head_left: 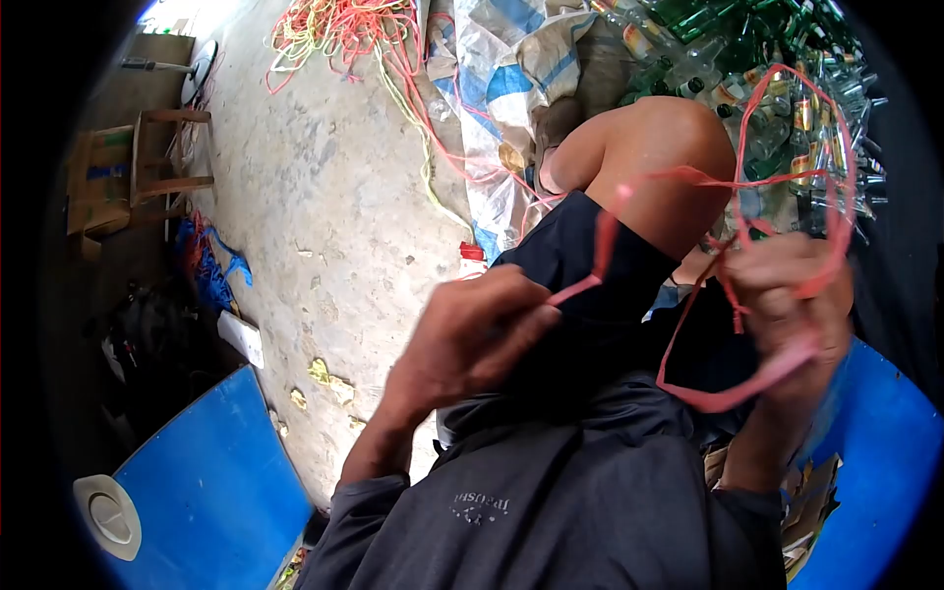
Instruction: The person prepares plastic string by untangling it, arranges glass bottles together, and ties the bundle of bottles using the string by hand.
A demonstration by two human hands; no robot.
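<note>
A flat pink plastic string (688, 177) stretches between my two hands. My left hand (474, 339) is closed in a pinch on one end of it, above my lap. Farther right, my right hand (790, 285) is closed around the same string, which hangs in several loose loops about the fingers and wrist. One large loop rises above the right hand in front of the glass bottles (801, 118). Slight motion blur softens both hands and the string.
A tangled heap of pink and yellow string (344, 34) lies on the concrete floor (324, 197). White-and-blue woven sacks (506, 84) are beside it. Blue panels (211, 472) stand on both sides, a white hat (108, 516) on the left one. A wooden chair (172, 182) stands far left.
</note>
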